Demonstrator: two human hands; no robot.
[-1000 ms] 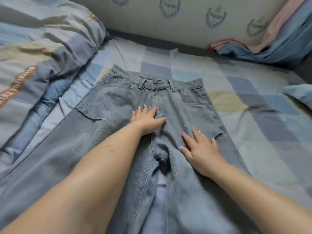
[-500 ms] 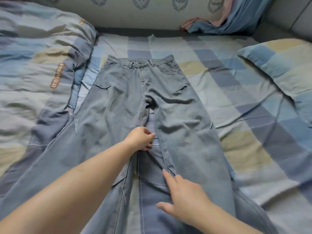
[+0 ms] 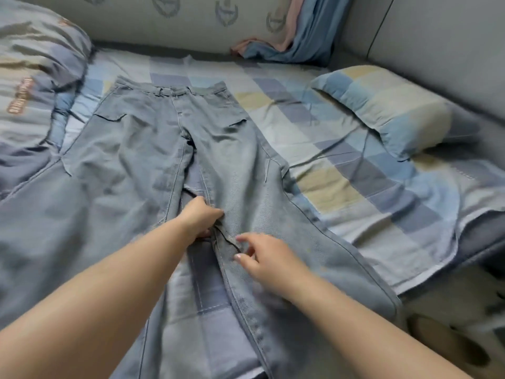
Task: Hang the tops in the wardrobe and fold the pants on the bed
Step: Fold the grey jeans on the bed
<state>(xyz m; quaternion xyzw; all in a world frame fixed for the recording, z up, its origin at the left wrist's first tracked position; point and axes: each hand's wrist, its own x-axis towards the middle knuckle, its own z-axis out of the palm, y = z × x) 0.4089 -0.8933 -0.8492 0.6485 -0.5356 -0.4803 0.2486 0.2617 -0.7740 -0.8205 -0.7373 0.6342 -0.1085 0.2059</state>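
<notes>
Light blue jeans (image 3: 131,160) lie flat on the checked bed sheet (image 3: 341,170), waistband at the far end and both legs running toward me. My left hand (image 3: 200,216) grips the inner seam of the right leg at about knee height, fingers curled into the denim. Just to its right, my right hand (image 3: 262,255) hovers over the same seam with fingers spread and slightly bent, blurred by motion; I cannot tell whether it touches the cloth.
A rumpled duvet (image 3: 32,77) lies at the left. A checked pillow (image 3: 388,108) sits at the right by the grey headboard (image 3: 437,36). Pink and blue garments (image 3: 289,42) are heaped at the far wall. Slippers (image 3: 448,343) sit on the floor beside the bed.
Both hands have slid from the crotch area down the legs toward me. My left hand now clutches the right leg's inner seam, and my right hand has come up next to it.
</notes>
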